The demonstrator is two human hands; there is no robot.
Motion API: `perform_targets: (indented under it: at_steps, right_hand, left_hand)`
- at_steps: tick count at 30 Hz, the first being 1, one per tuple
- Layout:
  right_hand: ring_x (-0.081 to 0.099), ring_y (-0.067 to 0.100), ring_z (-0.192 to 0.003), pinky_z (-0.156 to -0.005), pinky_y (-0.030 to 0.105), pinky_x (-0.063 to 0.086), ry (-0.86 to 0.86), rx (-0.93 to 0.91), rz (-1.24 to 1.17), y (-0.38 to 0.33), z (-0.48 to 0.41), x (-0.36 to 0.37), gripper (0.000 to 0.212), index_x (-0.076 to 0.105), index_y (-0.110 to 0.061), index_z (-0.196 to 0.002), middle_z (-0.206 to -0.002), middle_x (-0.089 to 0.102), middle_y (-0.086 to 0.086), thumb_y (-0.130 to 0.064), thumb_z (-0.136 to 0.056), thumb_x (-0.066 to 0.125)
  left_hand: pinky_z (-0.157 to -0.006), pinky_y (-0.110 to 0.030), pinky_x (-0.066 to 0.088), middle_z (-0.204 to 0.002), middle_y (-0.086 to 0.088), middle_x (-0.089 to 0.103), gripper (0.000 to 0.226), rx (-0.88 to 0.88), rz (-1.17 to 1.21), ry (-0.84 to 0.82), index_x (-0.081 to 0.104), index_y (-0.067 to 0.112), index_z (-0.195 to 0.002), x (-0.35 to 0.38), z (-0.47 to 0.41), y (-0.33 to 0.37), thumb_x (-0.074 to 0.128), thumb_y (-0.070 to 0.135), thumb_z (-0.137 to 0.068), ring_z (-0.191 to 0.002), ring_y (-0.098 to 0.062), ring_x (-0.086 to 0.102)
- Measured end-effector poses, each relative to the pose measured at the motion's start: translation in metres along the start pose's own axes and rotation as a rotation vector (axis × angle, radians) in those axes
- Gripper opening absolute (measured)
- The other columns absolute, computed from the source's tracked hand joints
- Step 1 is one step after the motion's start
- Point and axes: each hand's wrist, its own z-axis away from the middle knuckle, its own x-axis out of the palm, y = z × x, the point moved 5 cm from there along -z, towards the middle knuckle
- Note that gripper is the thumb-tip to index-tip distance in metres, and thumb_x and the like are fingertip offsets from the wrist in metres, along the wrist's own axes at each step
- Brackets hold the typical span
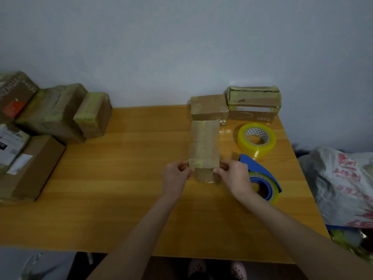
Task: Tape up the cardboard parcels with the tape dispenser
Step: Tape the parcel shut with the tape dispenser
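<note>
Parcel (204,146) on wooden table (131,168) (grey wall (181,47))

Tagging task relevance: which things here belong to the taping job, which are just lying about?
Job: long brown cardboard parcel, pinched by left hand and right hand; blue plastic tape dispenser; stacked cardboard boxes.
Lying about: loose yellowish tape roll; white printed plastic bag.

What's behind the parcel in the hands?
A smaller taped parcel sits right behind the held parcel, a larger taped box to its right. Whether they touch is hidden by the held parcel.
</note>
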Motion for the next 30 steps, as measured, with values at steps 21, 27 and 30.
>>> perform_targets:
  at_steps: [21,27,30]
  right_hand:
    - [0.066,0.025,-0.085,-0.07,0.034,0.052,-0.057,-0.147,0.408,-0.01,-0.016,0.011,0.086,0.016,-0.016,-0.15,-0.099,0.068,0.009,-0.047,-0.087,0.064]
    - [0.066,0.024,-0.086,-0.069,0.034,0.056,-0.083,-0.08,0.335,-0.011,-0.01,0.016,0.084,0.009,-0.019,-0.152,-0.101,0.068,0.008,-0.031,-0.09,0.065]
    - [0.067,0.021,-0.089,-0.072,0.035,0.058,-0.304,-0.068,0.223,-0.018,0.006,0.038,0.096,-0.005,-0.027,-0.152,-0.105,0.069,0.004,-0.021,-0.089,0.066]
  left_hand:
    - [-0.092,-0.033,0.048,-0.132,-0.011,0.057,0.079,0.266,-0.295,-0.166,0.028,0.009,-0.147,0.019,-0.015,0.011,0.073,0.017,-0.083,-0.109,-0.025,0.06]
    - [-0.09,-0.027,0.048,-0.132,-0.008,0.058,0.063,0.252,-0.349,-0.262,0.029,0.014,-0.148,0.006,-0.024,0.009,0.059,0.025,-0.094,-0.109,-0.02,0.06]
    - [-0.1,-0.034,0.042,-0.143,-0.01,0.044,0.076,0.183,-0.537,-0.22,0.032,0.012,-0.147,-0.007,-0.04,0.02,0.053,0.055,-0.089,-0.124,-0.023,0.048]
